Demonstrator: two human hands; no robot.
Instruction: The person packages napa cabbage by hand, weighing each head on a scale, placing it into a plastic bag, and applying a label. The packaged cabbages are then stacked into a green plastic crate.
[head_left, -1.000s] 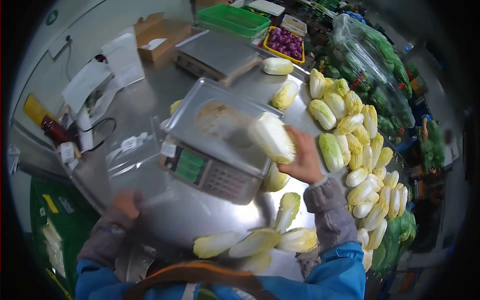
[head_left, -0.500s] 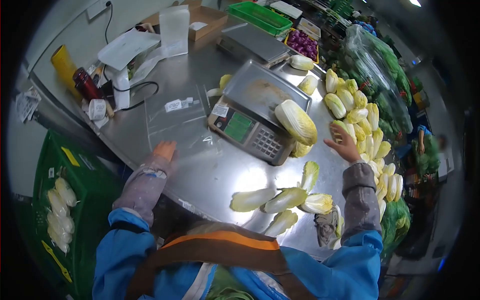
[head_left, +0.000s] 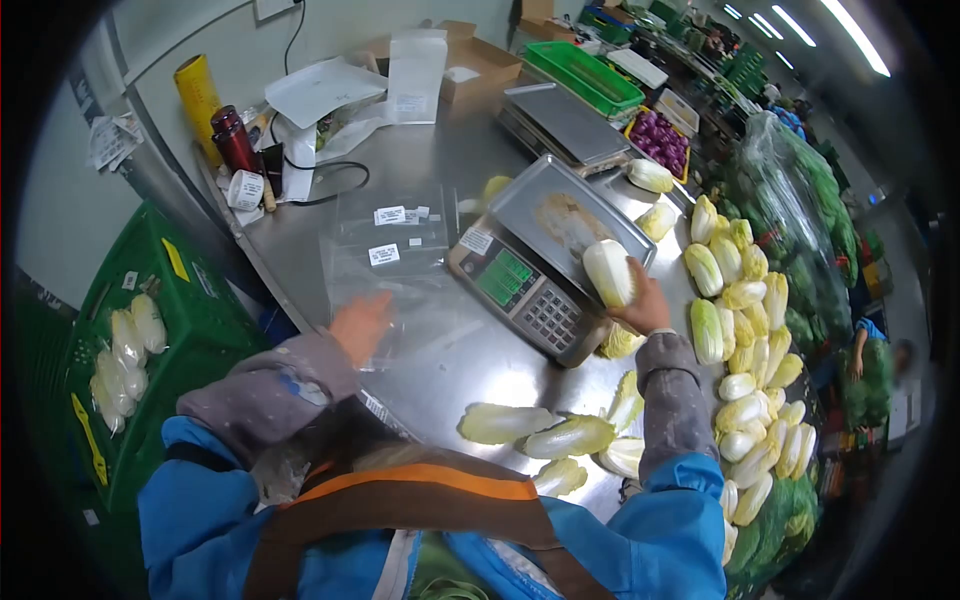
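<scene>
- Right hand [head_left: 646, 303] is clasping a pale cabbage [head_left: 607, 273] at the scale [head_left: 540, 268]
- Left hand [head_left: 362, 324] is lying over clear bags [head_left: 415, 275], blurred; I cannot tell its grip

The left forearm [head_left: 268, 385] was stretched forward and toward the right, and the left hand [head_left: 362, 328], a little blurred, was open with its fingers [head_left: 380, 304] pointing away from the body. The right forearm [head_left: 672, 405] was extended almost straight forward, and the right hand [head_left: 646, 304] was curled in a grasp.
</scene>
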